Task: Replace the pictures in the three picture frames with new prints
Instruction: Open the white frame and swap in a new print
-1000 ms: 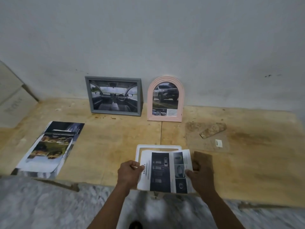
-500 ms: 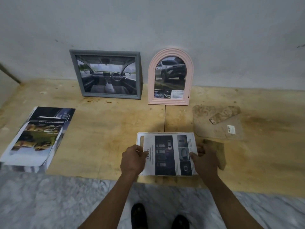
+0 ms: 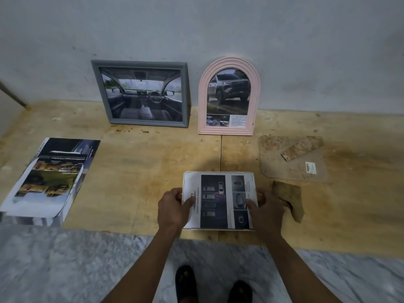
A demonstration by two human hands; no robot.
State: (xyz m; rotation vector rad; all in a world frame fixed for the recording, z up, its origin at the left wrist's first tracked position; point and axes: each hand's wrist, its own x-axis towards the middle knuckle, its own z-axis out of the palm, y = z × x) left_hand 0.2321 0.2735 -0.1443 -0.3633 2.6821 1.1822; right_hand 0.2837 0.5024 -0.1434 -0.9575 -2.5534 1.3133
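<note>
White frame [image 3: 185, 179] almost wholly hidden under print [image 3: 220, 201] — only thin rim showing. Left hand [image 3: 172, 207] fingers tucked behind frame's edge, unseen. Right hand [image 3: 265, 206] covers near corner of brown backing board [image 3: 289, 199]. Print's small text too blurred to read. Brochure stack [image 3: 47, 178] cut by left edge — label [image 3: 310, 168] illegible.

Dim, flat indoor light with a bluish cast. A soft shadow pools on the plywood board [image 3: 153, 171] just behind the hands — wide-angle bending curves the board's far edges, slightly soft.
</note>
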